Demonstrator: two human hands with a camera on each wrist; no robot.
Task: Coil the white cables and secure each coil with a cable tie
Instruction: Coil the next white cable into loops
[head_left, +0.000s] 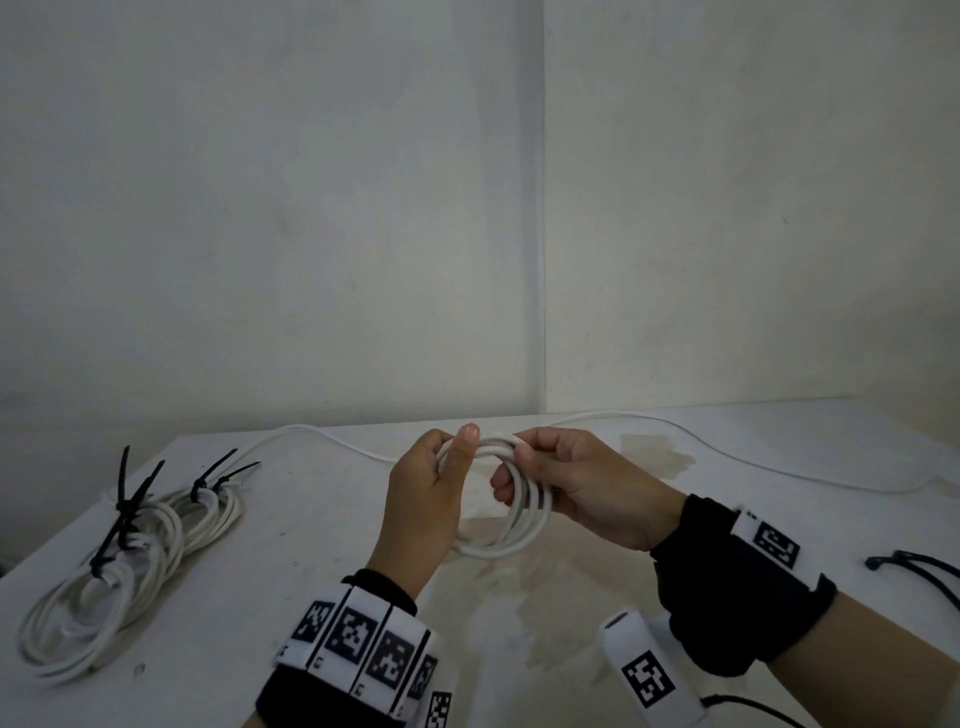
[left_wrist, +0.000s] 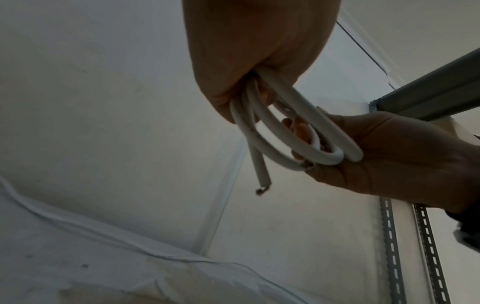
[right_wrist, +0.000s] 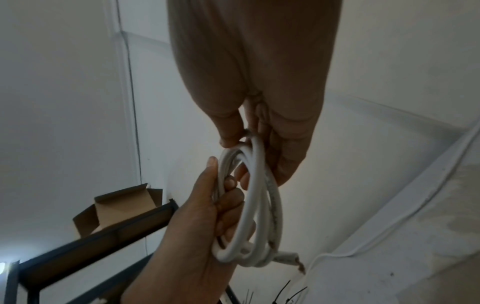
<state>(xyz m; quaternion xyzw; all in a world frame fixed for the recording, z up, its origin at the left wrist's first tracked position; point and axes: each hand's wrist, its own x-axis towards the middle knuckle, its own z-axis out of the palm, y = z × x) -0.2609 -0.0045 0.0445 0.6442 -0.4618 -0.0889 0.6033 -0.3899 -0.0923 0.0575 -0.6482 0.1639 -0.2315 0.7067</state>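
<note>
Above the middle of the table I hold a small coil of white cable (head_left: 522, 514). My left hand (head_left: 441, 483) grips its left side, thumb up over the loops. My right hand (head_left: 545, 467) pinches the top right of the coil, fingers curled through the ring. In the left wrist view the coil (left_wrist: 285, 131) runs from my left hand (left_wrist: 249, 86) to the right hand (left_wrist: 376, 152), and a cut end hangs down. The right wrist view shows the coil (right_wrist: 262, 205) between my right hand (right_wrist: 249, 131) and the left hand (right_wrist: 207, 216).
Finished coils (head_left: 124, 561) with black cable ties (head_left: 130, 499) lie at the table's left. A loose white cable (head_left: 779, 457) runs along the back of the table (head_left: 311, 545). Loose black ties (head_left: 924, 571) lie at the right edge. Walls close off the back.
</note>
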